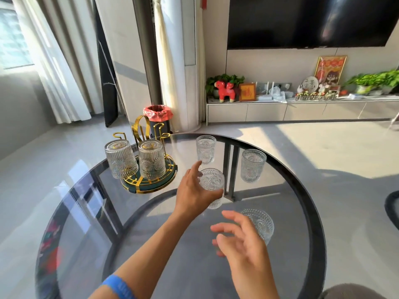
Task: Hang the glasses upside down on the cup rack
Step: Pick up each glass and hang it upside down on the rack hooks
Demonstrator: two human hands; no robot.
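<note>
Round glass worktop, my left hand wrapped on a glass, right hand spread apart near another glass, gold cup rack beside.

No text can be read

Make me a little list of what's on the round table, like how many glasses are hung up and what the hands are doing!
table: round glass table with a dark rim
rack: gold cup rack on the far left part of the table
glasses hung upside down: two
glasses standing on the table: four
left hand: wrapped around the middle glass, which is upright
right hand: open, fingers spread, holding nothing, in front of the nearest glass
other loose glasses: far one, right one
</note>
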